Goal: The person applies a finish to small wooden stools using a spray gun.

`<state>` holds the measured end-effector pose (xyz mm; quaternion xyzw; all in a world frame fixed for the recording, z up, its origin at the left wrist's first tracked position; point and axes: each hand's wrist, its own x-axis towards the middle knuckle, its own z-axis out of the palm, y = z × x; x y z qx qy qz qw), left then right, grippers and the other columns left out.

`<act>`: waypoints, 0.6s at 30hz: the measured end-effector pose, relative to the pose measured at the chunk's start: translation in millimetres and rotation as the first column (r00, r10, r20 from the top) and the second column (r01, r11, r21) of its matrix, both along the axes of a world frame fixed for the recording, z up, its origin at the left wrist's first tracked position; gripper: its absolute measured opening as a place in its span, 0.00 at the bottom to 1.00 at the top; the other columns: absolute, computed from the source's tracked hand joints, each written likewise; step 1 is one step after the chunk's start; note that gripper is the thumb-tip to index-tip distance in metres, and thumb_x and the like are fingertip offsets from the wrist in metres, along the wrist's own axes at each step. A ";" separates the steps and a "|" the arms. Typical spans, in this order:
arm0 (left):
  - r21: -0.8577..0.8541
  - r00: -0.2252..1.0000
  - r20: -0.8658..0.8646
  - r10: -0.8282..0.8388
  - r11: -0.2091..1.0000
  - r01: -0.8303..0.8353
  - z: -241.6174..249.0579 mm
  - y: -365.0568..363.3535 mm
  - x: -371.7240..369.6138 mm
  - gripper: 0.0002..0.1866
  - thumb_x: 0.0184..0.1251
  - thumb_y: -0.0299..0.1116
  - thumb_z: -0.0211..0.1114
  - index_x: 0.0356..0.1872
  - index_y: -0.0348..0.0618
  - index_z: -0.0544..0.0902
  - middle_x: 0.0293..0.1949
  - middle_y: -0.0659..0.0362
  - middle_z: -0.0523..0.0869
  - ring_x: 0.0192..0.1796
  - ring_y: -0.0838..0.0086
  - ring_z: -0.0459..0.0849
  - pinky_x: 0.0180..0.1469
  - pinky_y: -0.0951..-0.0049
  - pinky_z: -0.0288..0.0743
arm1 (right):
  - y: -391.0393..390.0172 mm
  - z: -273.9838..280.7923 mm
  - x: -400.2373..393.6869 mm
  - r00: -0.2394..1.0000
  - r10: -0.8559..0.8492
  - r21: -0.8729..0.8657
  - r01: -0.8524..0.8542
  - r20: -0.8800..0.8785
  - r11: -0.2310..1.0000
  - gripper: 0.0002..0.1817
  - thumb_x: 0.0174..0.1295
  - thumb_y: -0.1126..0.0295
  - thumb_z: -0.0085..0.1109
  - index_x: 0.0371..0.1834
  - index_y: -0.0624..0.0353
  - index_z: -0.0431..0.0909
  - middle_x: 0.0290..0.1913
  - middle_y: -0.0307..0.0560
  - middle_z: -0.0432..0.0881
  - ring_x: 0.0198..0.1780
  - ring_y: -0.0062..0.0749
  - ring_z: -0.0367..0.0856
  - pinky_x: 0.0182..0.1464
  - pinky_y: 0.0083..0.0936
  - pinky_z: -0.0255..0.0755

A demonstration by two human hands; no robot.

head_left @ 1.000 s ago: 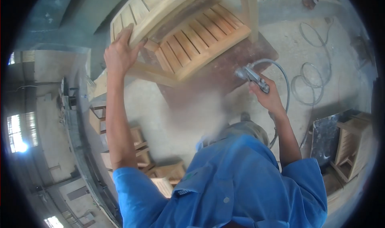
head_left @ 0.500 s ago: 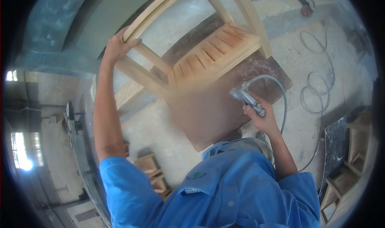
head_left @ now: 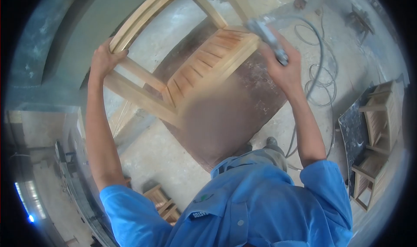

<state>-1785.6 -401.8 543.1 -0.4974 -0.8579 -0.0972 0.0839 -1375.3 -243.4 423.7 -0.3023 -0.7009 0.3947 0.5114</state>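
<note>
A pale wooden chair (head_left: pixel 236 62) with a slatted, reddish-brown seat lies tilted on a dark brown work surface (head_left: pixel 256 103). My left hand (head_left: pixel 104 60) is closed around a corner of its frame, at the far left. In my right hand (head_left: pixel 286 67) is a metal spray gun (head_left: pixel 266 36), blurred by motion, close to the chair's right leg and the end of the seat. A grey hose (head_left: pixel 320 51) runs from the gun and down past my right forearm. A hazy blur covers part of the surface below the chair.
Loops of hose (head_left: pixel 321 84) lie on the concrete floor to the right. More slatted wooden chairs (head_left: pixel 369 173) stand at the right edge by a dark board (head_left: pixel 354 130). Another wooden piece (head_left: pixel 158 199) is at lower left. Part of another person (head_left: pixel 299 3) shows at the top.
My right hand has raised the spray gun up and away from my body, to the chair's right leg. The view has shifted, and my left hand keeps its hold on the frame.
</note>
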 end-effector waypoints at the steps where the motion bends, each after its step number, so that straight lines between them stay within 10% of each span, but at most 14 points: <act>1: 0.009 1.000 -0.016 -0.006 1.000 0.007 -2.0 -3.9 2.1 0.32 0.47 0.44 0.74 0.57 0.45 0.83 0.39 0.48 0.89 0.43 0.58 0.89 0.50 0.59 0.80 | 7.6 -1.0 -13.6 1.000 -0.003 0.055 0.003 -0.003 0.998 0.23 0.62 0.65 0.69 0.60 0.60 0.80 0.46 0.49 0.89 0.46 0.25 0.85 0.49 0.23 0.76; 18: 0.017 0.988 -0.153 0.005 1.000 -0.002 -3.7 4.5 6.6 0.33 0.47 0.47 0.77 0.57 0.48 0.82 0.41 0.49 0.89 0.45 0.57 0.89 0.50 0.58 0.80 | 25.1 -69.8 -34.3 0.859 -0.155 0.104 0.120 0.487 0.987 0.27 0.61 0.46 0.66 0.59 0.49 0.83 0.36 0.59 0.87 0.41 0.59 0.86 0.45 0.44 0.79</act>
